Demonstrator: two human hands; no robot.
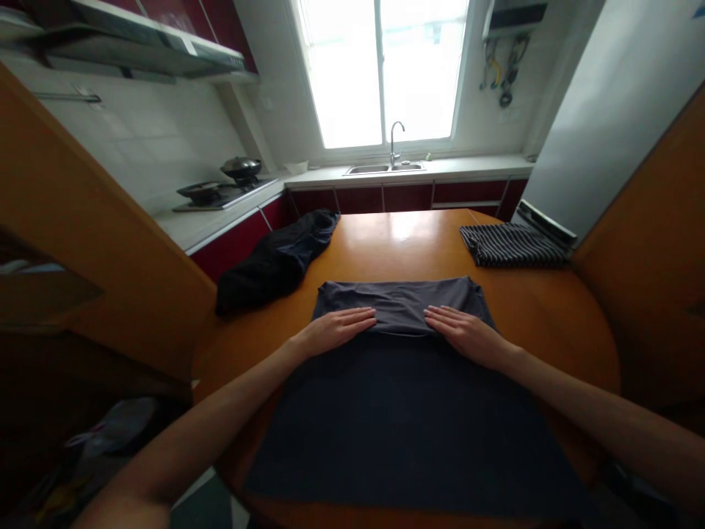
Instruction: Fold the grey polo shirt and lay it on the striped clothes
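A dark grey garment (407, 419) lies spread on the round wooden table (551, 308), its far end folded back toward me into a band (399, 297). My left hand (338, 328) lies flat on the left part of that fold, fingers stretched out and together. My right hand (463, 328) lies flat on the right part of the fold, fingers extended the same way. Neither hand grips the cloth; both press on top of it.
A crumpled black garment (275, 264) lies at the table's far left edge. A folded striped cloth (512, 245) sits at the far right. Beyond are a counter with a sink (385, 167), a stove with pans (225, 187), and a fridge (617, 125).
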